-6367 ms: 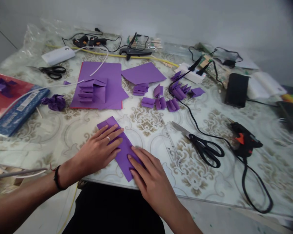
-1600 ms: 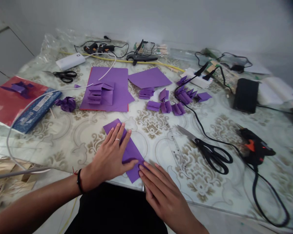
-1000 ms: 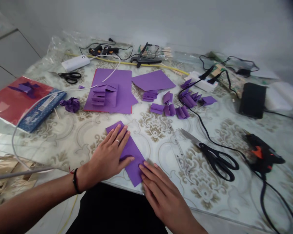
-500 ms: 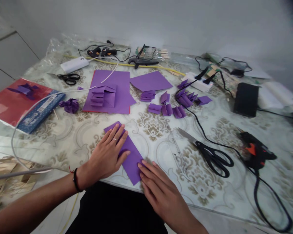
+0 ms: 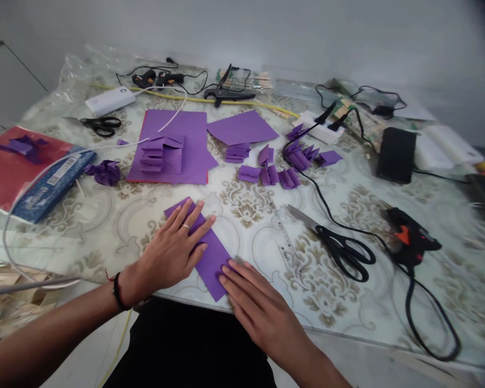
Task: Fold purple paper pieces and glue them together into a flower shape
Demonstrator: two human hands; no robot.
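Head view: nearest you, your right hand lies flat, fingers close together, their tips over the lower right edge of the purple paper strip, probably so the pressure falls along that edge. Your left hand lies flat too, fingers spread across the strip's upper part, which would keep it from sliding. Both hands are unclenched, clamped on nothing and apart from each other. The strip lies slantwise near the front edge of the worktop, where both your arms reach it without stretching. To your right, a clear ruler and large scissors lie close by, the handles angled your way, likely for an easy pick-up. Beyond them, a glue gun rests on its side, apart from the paper, which seems sensible for a hot tip. Farther off, small folded pieces sit grouped, perhaps to leave your working spot free. To their left, purple sheets lie stacked, bearing a pleated piece.
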